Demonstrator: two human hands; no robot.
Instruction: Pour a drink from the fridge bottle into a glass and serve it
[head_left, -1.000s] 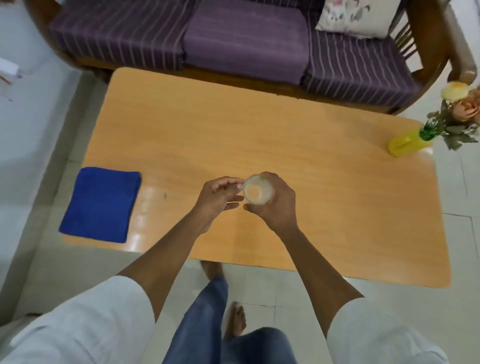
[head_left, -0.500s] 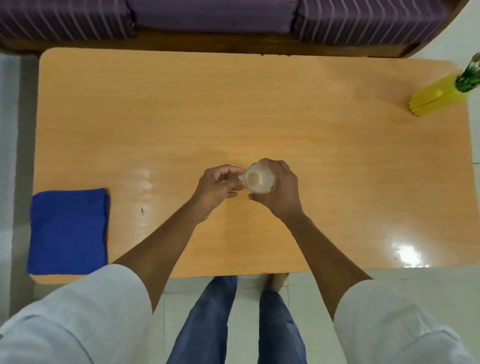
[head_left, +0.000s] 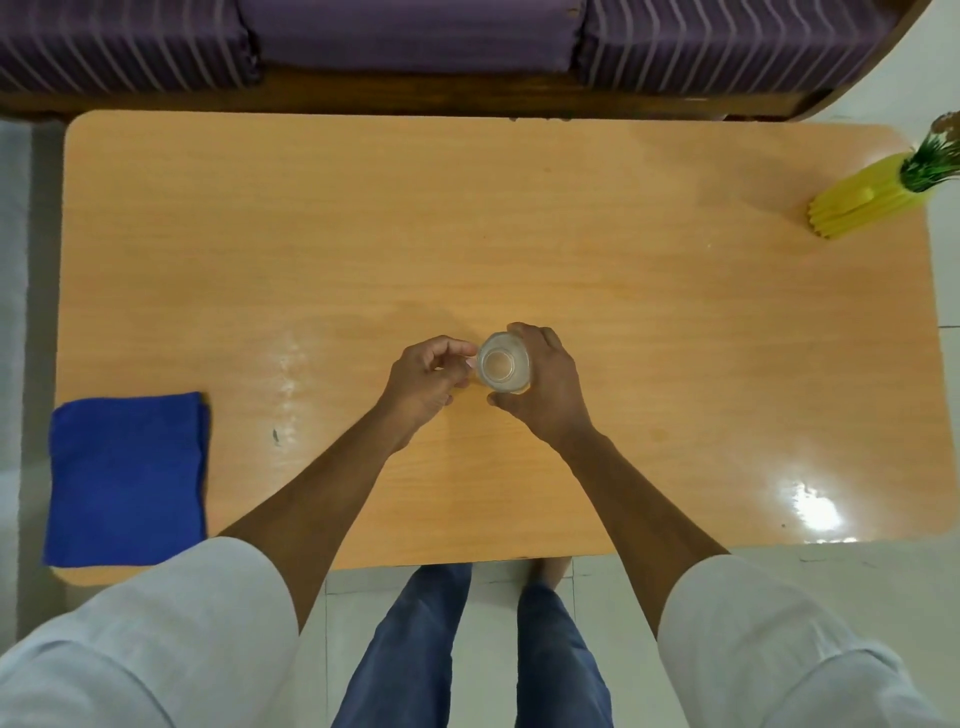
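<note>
Standing near the middle of the counter (head_left: 571, 249), toward its near edge, the glass (head_left: 503, 368) appears from directly above as a clear round rim with a pale drink inside. The right hand (head_left: 545, 387) wraps its wall from the right, fingers curled over the far side and thumb closing on the near side, so this grip is pressed around the glass. The left hand (head_left: 426, 376) sits just beside the rim on the left, its fingers loosely curled with the tips at or against the wall; whether they actually touch cannot be told from above, and it holds nothing else. Whether the base rests on the counter also cannot be told.

Handling judgement: the vessel is rigid, smooth and breakable, and the liquid adds moderate weight that shifts when tilted. If the drink is cold, the wall may be damp and slippery. Take hold around the middle of the wall, not at the rim, and keep it upright.

A folded blue cloth (head_left: 127, 475) lies well apart at the left edge, and a yellow vase (head_left: 857, 205) stands at the far right corner.
</note>
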